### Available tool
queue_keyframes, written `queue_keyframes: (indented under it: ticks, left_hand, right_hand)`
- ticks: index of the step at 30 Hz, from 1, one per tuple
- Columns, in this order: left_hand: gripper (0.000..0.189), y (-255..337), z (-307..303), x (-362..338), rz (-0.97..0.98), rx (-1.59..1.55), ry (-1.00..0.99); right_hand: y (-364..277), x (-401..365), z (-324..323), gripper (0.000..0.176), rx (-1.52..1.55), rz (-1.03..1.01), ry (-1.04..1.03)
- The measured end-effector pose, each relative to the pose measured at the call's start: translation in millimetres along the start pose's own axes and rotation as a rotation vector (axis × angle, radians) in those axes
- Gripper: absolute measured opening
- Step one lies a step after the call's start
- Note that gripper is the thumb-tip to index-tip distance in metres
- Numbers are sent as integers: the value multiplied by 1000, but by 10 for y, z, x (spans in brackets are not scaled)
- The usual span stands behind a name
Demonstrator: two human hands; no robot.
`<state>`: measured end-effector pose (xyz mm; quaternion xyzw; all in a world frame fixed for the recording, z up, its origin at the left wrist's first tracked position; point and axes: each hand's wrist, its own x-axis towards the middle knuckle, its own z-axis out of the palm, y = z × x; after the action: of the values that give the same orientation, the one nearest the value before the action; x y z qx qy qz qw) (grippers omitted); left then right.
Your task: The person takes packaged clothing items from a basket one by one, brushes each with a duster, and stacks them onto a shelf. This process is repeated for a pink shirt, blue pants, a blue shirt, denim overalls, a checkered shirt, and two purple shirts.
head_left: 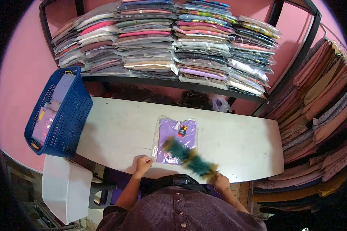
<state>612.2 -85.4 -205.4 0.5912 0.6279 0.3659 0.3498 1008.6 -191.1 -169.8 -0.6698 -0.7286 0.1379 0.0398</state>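
A folded purple T-shirt [166,133] in a clear plastic bag [155,145] lies flat on the white table in front of me. A dark tag shows near its collar, and a printed picture is partly covered at its lower edge. My right hand [221,183] is closed round the end of a fluffy green and yellow duster [197,164], which is blurred and reaches over the shirt's lower part. At the bag's lower left corner, my left hand [144,164] has its fingers curled together, seemingly pinching the plastic edge.
On the white table [235,144], a blue basket [70,127] with packed garments stands at the left. Below it is a white tub [62,188]. Stacks of bagged clothes [150,42] fill a black shelf behind. Garments on hangers [320,111] line the right side.
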Motion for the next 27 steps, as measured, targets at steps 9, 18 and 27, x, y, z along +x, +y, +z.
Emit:
queue_keyframes:
  ticks: [9,18,27]
  left_hand:
    - [20,34,-17,17,-103,-169,-67]
    - [17,-120,0,31,-52,-206,-91]
    - [18,-34,-36,40,-82,-286,-89]
  right_hand:
    - [-372,410,-97,31,338,346,360]
    - [-356,819,-168,40,123,367,64]
    - [-231,134,110,38,33,42,-34]
